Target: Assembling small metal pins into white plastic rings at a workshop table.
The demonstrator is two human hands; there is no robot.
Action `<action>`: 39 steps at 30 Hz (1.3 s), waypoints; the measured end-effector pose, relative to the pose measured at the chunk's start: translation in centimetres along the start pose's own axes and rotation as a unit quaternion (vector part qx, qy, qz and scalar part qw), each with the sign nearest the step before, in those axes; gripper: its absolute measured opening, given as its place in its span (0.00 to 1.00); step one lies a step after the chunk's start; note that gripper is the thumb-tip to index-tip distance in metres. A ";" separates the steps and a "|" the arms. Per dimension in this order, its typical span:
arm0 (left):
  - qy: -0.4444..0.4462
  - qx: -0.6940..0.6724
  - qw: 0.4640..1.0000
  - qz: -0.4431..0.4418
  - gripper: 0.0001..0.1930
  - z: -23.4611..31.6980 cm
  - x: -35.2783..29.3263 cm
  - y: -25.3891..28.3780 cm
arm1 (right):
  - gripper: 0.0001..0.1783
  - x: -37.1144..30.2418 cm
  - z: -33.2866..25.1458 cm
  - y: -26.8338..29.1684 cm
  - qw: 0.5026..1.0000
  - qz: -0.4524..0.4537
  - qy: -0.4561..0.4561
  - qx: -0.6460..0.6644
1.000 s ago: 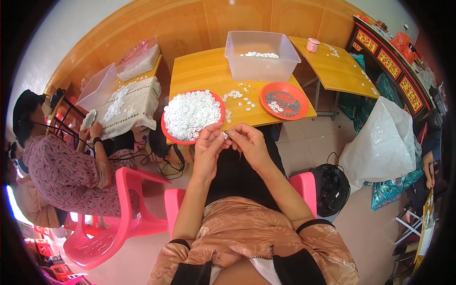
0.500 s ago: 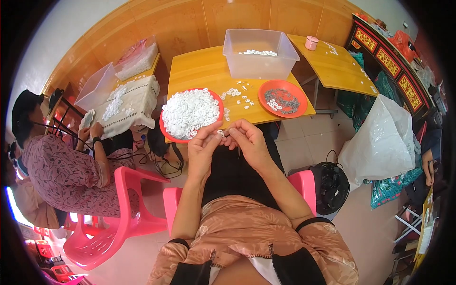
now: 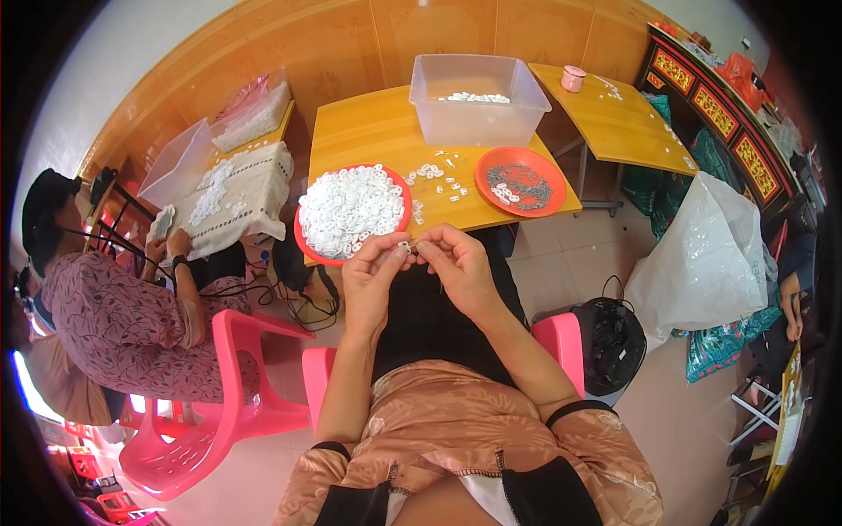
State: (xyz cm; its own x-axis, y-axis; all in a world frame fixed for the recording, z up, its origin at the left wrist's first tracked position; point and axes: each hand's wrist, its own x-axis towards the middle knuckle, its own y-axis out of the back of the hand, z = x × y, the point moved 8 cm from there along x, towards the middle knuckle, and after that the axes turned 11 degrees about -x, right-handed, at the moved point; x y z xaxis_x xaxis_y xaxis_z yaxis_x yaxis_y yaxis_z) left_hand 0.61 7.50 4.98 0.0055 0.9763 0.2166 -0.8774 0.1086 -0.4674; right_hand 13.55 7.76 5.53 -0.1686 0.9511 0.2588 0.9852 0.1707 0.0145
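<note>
1. Looking down from the head camera, the left hand (image 3: 373, 279) and the right hand (image 3: 456, 267) met fingertip to fingertip just in front of the near edge of the yellow table (image 3: 368, 131).
2. Both hands were pinched shut on one small white piece (image 3: 408, 249) held between them (too small to make out its shape); the left thumb and forefinger closed on it from the left, the right ones from the right.
3. A red plate (image 3: 303, 241) heaped with white rings (image 3: 351, 209) sat on the table just beyond the left hand, its near rim overhanging the table edge.
4. A few loose white rings (image 3: 441, 178) lay scattered on the bare tabletop between that plate and a second red plate (image 3: 521, 181), which held a thin layer of small grey parts with some white ones.
5. Behind the plates stood a clear plastic tub (image 3: 478, 98) with a few white pieces on its bottom.
6. To the left, another person (image 3: 114, 307) in a patterned top sat on a pink chair (image 3: 219, 377) at a separate table covered with a white cloth (image 3: 237, 188), hands up at its edge.
7. To the right, a large white bag (image 3: 706, 254) stood on the floor near a black bin (image 3: 614, 342).
</note>
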 end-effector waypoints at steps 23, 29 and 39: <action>-0.004 0.012 1.000 0.000 0.08 -0.2 0.1 -0.2 | 0.06 0.1 0.0 0.1 1.000 0.019 0.007 -0.006; -0.008 0.019 1.000 -0.004 0.08 -0.3 0.1 -0.2 | 0.05 -0.1 -1.0 0.0 0.999 0.027 0.025 -0.013; -0.024 0.028 0.999 0.009 0.08 -0.5 0.2 0.4 | 0.06 -0.2 -0.9 0.3 0.989 0.084 0.052 -0.108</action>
State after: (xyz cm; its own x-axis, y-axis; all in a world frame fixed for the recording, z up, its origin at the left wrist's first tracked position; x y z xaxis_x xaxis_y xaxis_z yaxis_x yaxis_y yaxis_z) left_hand 0.49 7.80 4.37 -0.0335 0.9676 0.2503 -0.9026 0.0783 -0.4233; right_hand 13.88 7.37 6.31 -0.0088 0.9275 0.3736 0.9844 -0.0576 0.1662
